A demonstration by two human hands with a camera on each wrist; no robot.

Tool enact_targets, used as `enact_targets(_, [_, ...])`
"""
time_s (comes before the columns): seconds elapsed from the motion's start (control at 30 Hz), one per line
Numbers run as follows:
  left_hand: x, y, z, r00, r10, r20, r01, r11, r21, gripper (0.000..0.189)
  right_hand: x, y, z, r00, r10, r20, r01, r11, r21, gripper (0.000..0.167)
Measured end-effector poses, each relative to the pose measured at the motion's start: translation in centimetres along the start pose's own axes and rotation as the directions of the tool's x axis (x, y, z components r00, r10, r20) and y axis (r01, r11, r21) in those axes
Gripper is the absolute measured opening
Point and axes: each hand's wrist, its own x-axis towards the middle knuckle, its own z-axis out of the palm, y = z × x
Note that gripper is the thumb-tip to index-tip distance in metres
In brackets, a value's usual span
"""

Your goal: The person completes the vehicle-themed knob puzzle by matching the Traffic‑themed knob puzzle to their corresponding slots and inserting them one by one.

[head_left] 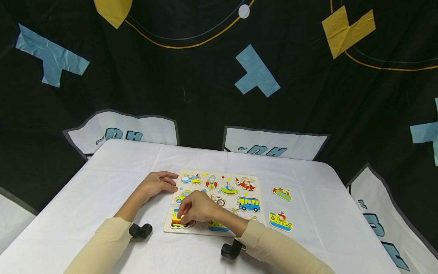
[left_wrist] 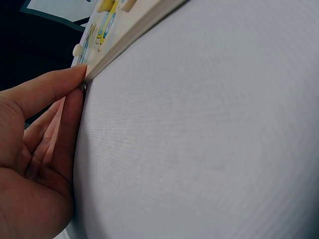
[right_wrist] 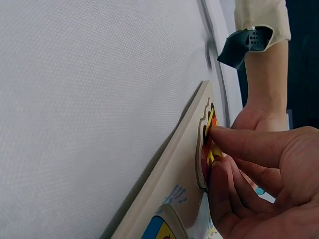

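On the white table lies a wooden knob puzzle board point(head_left: 213, 173) with vehicle shapes. At its lower left corner, my right hand point(head_left: 200, 207) pinches a red-and-yellow train piece point(right_wrist: 210, 142) between thumb and fingers. The train piece lies over its train-shaped outline, slightly tilted in the right wrist view, and the fingers hide its knob. My left hand point(head_left: 158, 185) is at the board's left side. In the left wrist view, the fingertips point(left_wrist: 79, 74) pinch the board's edge. A blue-and-yellow ship shape point(head_left: 218, 227) on the board is partly hidden by my right hand.
Right of the board lie a loose ship piece point(head_left: 280, 221) and, farther back, a green submarine piece point(head_left: 282, 194). A bus point(head_left: 248, 204), a helicopter point(head_left: 246, 184) and a rocket point(head_left: 211, 183) are among the board's shapes. Behind the table hangs a black cloth point(head_left: 205, 87).
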Motion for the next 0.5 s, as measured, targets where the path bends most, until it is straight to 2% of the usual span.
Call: enact_targets(0.5, [0.11,-0.06,-0.01,1.0,0.006,-0.002,-0.006,1.0,0.016,0.056,0.09,0.5,0.03,1.0,0.01,0.017,-0.009,1.0,-0.016,0.011])
